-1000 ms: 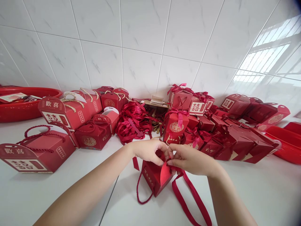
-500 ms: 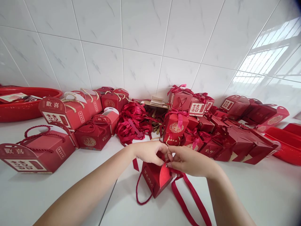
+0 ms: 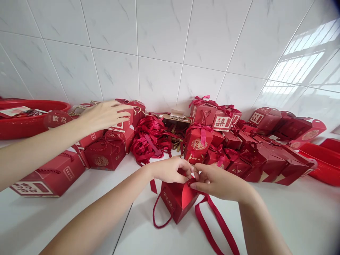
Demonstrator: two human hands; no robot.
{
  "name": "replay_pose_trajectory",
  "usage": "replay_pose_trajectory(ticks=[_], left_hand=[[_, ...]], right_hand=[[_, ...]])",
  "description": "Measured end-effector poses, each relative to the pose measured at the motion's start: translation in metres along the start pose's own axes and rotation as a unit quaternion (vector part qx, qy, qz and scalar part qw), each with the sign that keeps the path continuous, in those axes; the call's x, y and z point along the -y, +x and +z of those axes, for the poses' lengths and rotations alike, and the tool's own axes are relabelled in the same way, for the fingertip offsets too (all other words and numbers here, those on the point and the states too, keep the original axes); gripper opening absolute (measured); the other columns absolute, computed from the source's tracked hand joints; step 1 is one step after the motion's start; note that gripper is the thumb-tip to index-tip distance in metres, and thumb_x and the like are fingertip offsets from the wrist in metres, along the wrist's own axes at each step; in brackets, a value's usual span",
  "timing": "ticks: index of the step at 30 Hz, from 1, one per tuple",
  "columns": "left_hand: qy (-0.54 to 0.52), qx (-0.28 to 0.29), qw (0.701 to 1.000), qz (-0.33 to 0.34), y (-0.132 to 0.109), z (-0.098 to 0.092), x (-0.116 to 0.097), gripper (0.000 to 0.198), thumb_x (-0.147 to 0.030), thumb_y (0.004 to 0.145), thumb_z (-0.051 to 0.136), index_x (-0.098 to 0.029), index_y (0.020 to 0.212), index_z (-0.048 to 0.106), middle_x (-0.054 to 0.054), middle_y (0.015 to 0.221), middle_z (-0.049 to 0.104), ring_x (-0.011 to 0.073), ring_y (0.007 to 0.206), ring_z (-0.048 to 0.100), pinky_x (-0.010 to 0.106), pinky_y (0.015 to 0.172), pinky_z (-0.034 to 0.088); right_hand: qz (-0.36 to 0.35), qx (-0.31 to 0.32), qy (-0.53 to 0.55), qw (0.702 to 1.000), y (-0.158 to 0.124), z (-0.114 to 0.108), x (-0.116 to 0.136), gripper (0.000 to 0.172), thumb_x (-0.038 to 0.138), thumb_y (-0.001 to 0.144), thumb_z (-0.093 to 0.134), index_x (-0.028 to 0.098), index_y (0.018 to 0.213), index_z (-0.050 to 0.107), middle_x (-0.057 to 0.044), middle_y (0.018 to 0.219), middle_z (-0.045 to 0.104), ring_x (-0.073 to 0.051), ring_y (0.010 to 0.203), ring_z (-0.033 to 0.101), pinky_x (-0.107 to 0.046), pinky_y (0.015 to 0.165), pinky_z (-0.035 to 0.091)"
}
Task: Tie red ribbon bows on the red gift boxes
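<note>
A small red gift box (image 3: 176, 203) stands on the white counter in front of me, with a dark red ribbon (image 3: 212, 226) trailing off to its right. My left hand (image 3: 168, 170) and my right hand (image 3: 215, 182) meet just above the box top, fingers pinched on the ribbon there. Another person's hand (image 3: 105, 114) reaches in from the left, fingers stretched out over the handled boxes (image 3: 106, 154) by the wall.
Red handled boxes (image 3: 50, 177) line the left side, a heap of loose red ribbon (image 3: 151, 138) lies in the middle, and ribbon-tied small boxes (image 3: 198, 141) pile up to the right. Red trays stand at far left (image 3: 23, 122) and far right (image 3: 322, 163). A tiled wall is behind.
Another person's arm has come in from the left and now reaches over the handled boxes. My own hands have stayed pinched above the small box.
</note>
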State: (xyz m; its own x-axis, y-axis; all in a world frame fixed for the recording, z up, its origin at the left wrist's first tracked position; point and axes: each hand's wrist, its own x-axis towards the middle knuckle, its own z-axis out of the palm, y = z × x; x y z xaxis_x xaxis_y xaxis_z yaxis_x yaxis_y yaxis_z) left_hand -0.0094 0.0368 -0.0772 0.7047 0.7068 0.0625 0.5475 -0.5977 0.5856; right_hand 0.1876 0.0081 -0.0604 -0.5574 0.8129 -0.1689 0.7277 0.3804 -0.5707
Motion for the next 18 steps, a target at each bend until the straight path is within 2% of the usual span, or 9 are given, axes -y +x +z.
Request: replay_pose_trajectory(ticks=[3, 5, 8, 10, 13, 15, 18], left_hand=[[-0.015, -0.008, 1.0, -0.004, -0.002, -0.001, -0.004, 0.009, -0.015, 0.076, 0.055, -0.019, 0.076, 0.064, 0.002, 0.115, 0.062, 0.0182, 0.1, 0.061, 0.025, 0.087, 0.045], [-0.008, -0.052, 0.999, -0.014, -0.005, -0.002, -0.009, 0.01, -0.016, 0.077, 0.053, -0.02, 0.076, 0.063, 0.003, 0.115, 0.06, 0.0197, 0.1, 0.06, 0.029, 0.088, 0.045], [-0.021, -0.114, 0.993, -0.004, -0.009, -0.006, -0.019, 0.013, -0.017, 0.079, 0.05, -0.021, 0.081, 0.063, 0.003, 0.11, 0.06, 0.0188, 0.097, 0.059, 0.029, 0.084, 0.046], [-0.038, -0.153, 0.987, 0.012, -0.012, -0.009, -0.025, 0.014, -0.017, 0.081, 0.048, -0.021, 0.083, 0.062, 0.002, 0.106, 0.06, 0.0177, 0.095, 0.059, 0.029, 0.083, 0.046], [-0.057, -0.194, 0.979, 0.027, -0.015, -0.013, -0.032, 0.013, -0.017, 0.083, 0.047, -0.021, 0.082, 0.059, 0.002, 0.102, 0.06, 0.0166, 0.094, 0.058, 0.027, 0.081, 0.046], [-0.064, -0.204, 0.977, 0.014, -0.018, -0.015, -0.035, 0.012, -0.021, 0.085, 0.047, -0.021, 0.084, 0.059, 0.002, 0.101, 0.06, 0.0159, 0.091, 0.058, 0.027, 0.08, 0.046], [-0.059, -0.174, 0.982, -0.052, -0.026, -0.017, -0.032, 0.013, -0.029, 0.081, 0.056, -0.024, 0.092, 0.061, 0.0, 0.097, 0.063, 0.0167, 0.084, 0.06, 0.026, 0.073, 0.046]], right_hand=[[0.03, -0.049, 0.009, 0.998, -0.005, -0.004, -0.001, 0.016, 0.037, 0.083, 0.056, 0.022, 0.083, 0.053, 0.0, 0.08, 0.065, -0.016, 0.07, 0.058, -0.027, 0.06, 0.042], [0.027, -0.066, 0.03, 0.997, -0.007, -0.006, -0.001, 0.017, 0.038, 0.084, 0.056, 0.022, 0.086, 0.057, -0.001, 0.086, 0.067, -0.017, 0.077, 0.06, -0.028, 0.066, 0.044], [-0.011, -0.089, 0.053, 0.995, -0.005, -0.006, 0.001, 0.021, 0.039, 0.084, 0.057, 0.023, 0.096, 0.062, -0.003, 0.099, 0.066, -0.019, 0.088, 0.06, -0.03, 0.074, 0.045], [-0.042, -0.102, 0.079, 0.991, -0.002, -0.004, 0.004, 0.021, 0.037, 0.084, 0.056, 0.022, 0.098, 0.064, -0.004, 0.102, 0.065, -0.019, 0.09, 0.059, -0.029, 0.074, 0.045], [-0.08, -0.097, 0.142, 0.982, 0.002, -0.002, 0.007, 0.018, 0.033, 0.087, 0.053, 0.02, 0.089, 0.065, -0.002, 0.09, 0.066, -0.016, 0.08, 0.058, -0.027, 0.068, 0.043], [-0.098, -0.103, 0.178, 0.974, 0.003, -0.002, 0.007, 0.018, 0.032, 0.087, 0.053, 0.019, 0.085, 0.066, 0.0, 0.083, 0.065, -0.014, 0.076, 0.057, -0.026, 0.067, 0.042], [-0.109, -0.144, 0.222, 0.958, -0.001, -0.007, 0.004, 0.019, 0.033, 0.086, 0.057, 0.018, 0.081, 0.067, 0.0, 0.077, 0.064, -0.013, 0.072, 0.055, -0.025, 0.067, 0.043]])
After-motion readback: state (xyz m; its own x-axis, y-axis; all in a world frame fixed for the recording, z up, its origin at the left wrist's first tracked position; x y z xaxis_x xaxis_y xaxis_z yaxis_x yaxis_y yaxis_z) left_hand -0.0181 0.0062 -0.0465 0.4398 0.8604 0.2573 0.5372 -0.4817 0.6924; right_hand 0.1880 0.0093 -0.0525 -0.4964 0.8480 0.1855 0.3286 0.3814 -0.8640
